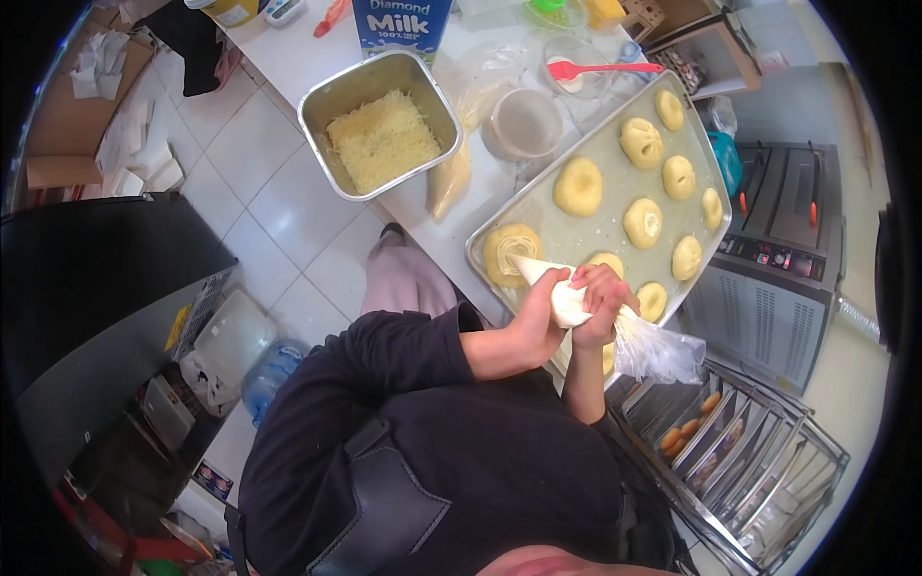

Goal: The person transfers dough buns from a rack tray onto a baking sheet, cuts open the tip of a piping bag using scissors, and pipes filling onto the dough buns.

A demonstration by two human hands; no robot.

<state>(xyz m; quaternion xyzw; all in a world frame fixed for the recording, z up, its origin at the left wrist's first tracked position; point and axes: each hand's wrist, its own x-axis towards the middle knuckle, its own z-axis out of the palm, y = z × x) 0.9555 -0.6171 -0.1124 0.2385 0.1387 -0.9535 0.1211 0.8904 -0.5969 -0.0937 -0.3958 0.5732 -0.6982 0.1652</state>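
Both my hands grip a clear piping bag point(653, 348) filled with white cream. My left hand point(540, 312) is wrapped round the filled part near the tip. Behind it, my right hand point(603, 300) is closed round the bag where the plastic gathers, and the loose end trails to the right. The bag's tip points at a round dough bun point(497, 252) at the tray's left corner, and white cream lies on that bun's middle. Several more dough buns sit on the metal baking tray point(615, 182), one with white filling point(642, 223). My forearms cover part of the tray's near side.
Left of the tray stands a metal pan point(312, 106) of grated cheese, beside a milk carton point(403, 24). A plastic tub point(526, 123) and a red spatula point(605, 69) lie beyond the tray. An oven point(768, 298) and a tray rack point(740, 461) stand at right.
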